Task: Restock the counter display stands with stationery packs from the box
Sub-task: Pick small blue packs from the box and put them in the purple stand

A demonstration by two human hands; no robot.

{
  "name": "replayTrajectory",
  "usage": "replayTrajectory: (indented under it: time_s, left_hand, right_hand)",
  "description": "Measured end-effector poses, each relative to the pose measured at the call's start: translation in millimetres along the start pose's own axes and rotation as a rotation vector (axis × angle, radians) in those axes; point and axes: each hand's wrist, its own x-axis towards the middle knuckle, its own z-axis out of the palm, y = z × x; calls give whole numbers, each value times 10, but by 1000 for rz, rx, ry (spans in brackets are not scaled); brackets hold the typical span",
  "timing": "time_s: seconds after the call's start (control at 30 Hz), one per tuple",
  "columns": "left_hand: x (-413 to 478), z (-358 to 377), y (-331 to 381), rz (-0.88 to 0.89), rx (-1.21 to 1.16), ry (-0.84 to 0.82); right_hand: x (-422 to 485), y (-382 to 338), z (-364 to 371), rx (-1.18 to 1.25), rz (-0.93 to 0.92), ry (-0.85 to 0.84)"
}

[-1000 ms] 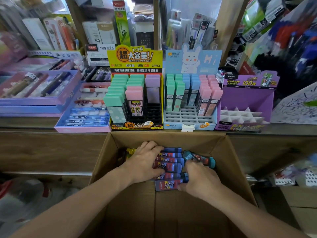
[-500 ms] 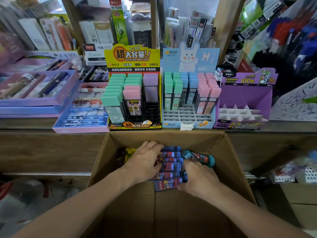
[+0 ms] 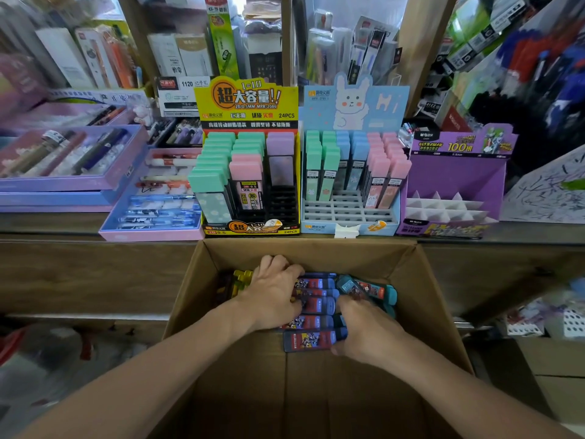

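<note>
Down in the lower centre of the frame, an open brown cardboard box (image 3: 421, 299) holds a row of dark blue flat plastic stationery packs (image 3: 316, 304). The left hand (image 3: 272, 296) lies over their left ends, fingers curled round them. The right hand (image 3: 367, 331) grips the right ends, fingers bent close, thumb on the nearest pack. Above, on the wooden counter (image 3: 47, 221), stand a yellow-and-black cardboard display stand (image 3: 250, 99), a pale blue rabbit-printed stand (image 3: 351, 213) and a purple stand (image 3: 456, 179).
</note>
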Motion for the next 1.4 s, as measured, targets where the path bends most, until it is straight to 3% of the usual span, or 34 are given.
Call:
replayTrajectory:
  time_s: [0.13, 0.33, 0.47, 0.67, 0.83, 1.03, 1.27, 1.4]
  left_hand:
    - [-55, 10, 33, 8, 10, 26]
    - [-95, 149, 125, 101, 191, 205]
    - [21, 114, 171, 89, 329, 222]
    - [84, 96, 167, -80, 47, 334]
    - [70, 127, 70, -134, 71, 389]
    - [82, 112, -9, -84, 249, 414]
    - [-8, -16, -34, 22, 156, 466]
    - [-102, 22, 21, 88, 127, 269]
  right_hand:
    - [-9, -1, 5, -20, -32, -20]
    - [-1, 17, -18, 0, -70, -30]
    - [-11, 7, -40, 5, -74, -59]
    - [-21, 20, -68, 40, -43, -88]
    - [-18, 18, -105, 50, -22, -102]
    - [-29, 2, -130, 63, -5, -116]
    - [-26, -12, -133, 70, 5, -109]
    - [-28, -9, -146, 70, -4, -118]
